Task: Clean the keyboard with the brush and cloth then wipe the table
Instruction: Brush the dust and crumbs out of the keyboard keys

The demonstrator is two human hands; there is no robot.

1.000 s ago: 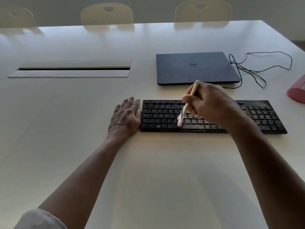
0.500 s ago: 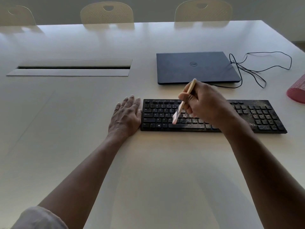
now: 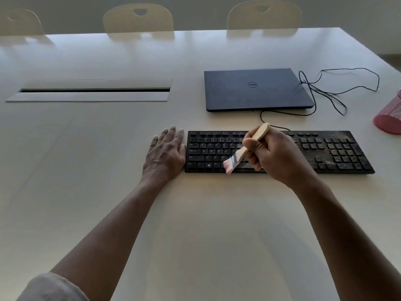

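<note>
The right hand [image 3: 280, 157] makes the grip: its fingers are curled tight around the wooden handle of the brush [image 3: 243, 152], pinching it at mid-length. The handle's rounded end sticks up and away past the knuckles, and the pale bristles slant down and to the left of the grip, meeting the lowest key row near the front edge of the keyboard [image 3: 280, 152]. So the brush's long axis runs diagonally, crossing the keyboard's own long axis, which lies left to right across the tabletop [image 3: 195, 224].

To the right of the grip, the number-pad end is thick with pale dust and crumbs; to the left of it, the letter keys look far cleaner. That is the relation the next strokes likely turn on: the dirty stretch lies on the grip's right, under and beyond the wrist, so the brush probably has to work that way.

Further left, the left hand [image 3: 166, 155] lies flat, fingers spread, touching the keyboard's left end, bracing it and holding nothing.
</note>
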